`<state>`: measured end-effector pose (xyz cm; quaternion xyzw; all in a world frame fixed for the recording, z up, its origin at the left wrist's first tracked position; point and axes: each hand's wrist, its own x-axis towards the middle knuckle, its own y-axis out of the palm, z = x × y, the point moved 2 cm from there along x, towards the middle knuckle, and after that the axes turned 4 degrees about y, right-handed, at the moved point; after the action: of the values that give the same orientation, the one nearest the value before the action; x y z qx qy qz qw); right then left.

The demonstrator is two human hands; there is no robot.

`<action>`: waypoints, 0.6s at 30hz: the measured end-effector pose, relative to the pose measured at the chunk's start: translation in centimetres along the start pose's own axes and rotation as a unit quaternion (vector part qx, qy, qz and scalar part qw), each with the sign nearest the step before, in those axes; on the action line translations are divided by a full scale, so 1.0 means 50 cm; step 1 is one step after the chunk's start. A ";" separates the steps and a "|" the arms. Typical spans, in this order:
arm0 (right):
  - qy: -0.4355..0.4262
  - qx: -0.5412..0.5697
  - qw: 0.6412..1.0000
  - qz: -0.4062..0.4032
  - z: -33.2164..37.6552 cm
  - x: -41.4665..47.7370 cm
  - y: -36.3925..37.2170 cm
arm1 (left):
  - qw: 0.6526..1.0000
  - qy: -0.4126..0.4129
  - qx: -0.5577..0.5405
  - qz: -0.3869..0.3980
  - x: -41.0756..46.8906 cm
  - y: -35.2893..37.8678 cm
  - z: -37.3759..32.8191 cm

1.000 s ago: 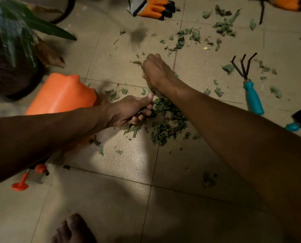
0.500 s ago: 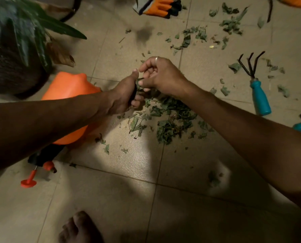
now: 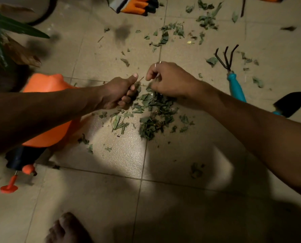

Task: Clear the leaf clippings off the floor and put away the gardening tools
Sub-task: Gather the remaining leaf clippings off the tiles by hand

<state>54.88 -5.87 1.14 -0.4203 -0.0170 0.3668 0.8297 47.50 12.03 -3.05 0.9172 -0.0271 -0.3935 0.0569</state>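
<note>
A heap of green leaf clippings [image 3: 153,116] lies on the tiled floor in the middle, with more scattered clippings [image 3: 172,32] further back. My left hand [image 3: 119,92] is closed in a fist around a bunch of clippings, thumb up, at the heap's left edge. My right hand [image 3: 169,79] hovers just right of it, fingers curled over the heap; whether they pinch a piece is unclear. A teal-handled hand rake [image 3: 231,72] and a black trowel [image 3: 289,103] lie to the right. An orange sprayer bottle [image 3: 46,85] lies on its side under my left forearm.
Orange and grey gloves [image 3: 135,5] lie at the top. A potted plant [image 3: 4,42] stands at the far left. My bare foot [image 3: 67,228] shows at the bottom edge. One stray clipping [image 3: 196,170] sits near the front right.
Both hands have drawn back toward the heap and apart; the right hand, earlier touching the left at the fingertips, now sits a short gap away.
</note>
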 end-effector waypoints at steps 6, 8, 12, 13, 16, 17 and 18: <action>-0.013 -0.251 0.962 0.111 -0.018 -0.013 0.067 | 0.998 -0.012 0.052 -0.040 0.007 0.018 0.000; -0.052 -0.271 0.960 0.055 -0.015 -0.024 0.087 | 0.997 -0.008 0.060 -0.044 0.008 0.028 0.000; -0.110 -0.262 0.959 0.014 -0.016 -0.041 0.092 | 0.996 0.004 0.059 -0.068 0.011 0.038 0.005; -0.092 -0.244 0.965 0.010 -0.020 -0.036 0.089 | 0.996 0.009 0.059 -0.072 0.012 0.038 0.008; -0.006 -0.126 0.992 -0.007 -0.026 -0.015 0.064 | 0.995 0.022 0.053 -0.080 0.013 0.034 0.016; 0.009 -0.080 0.997 -0.009 -0.025 -0.011 0.051 | 0.995 0.024 0.048 -0.079 0.013 0.033 0.018; 0.016 -0.030 0.999 -0.011 -0.022 -0.009 0.038 | 0.996 0.025 0.040 -0.077 0.011 0.034 0.018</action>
<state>53.80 -6.17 -0.82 -0.4506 -0.0189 0.3501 0.8210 47.20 10.20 -3.84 0.9277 0.0291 -0.3721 -0.0101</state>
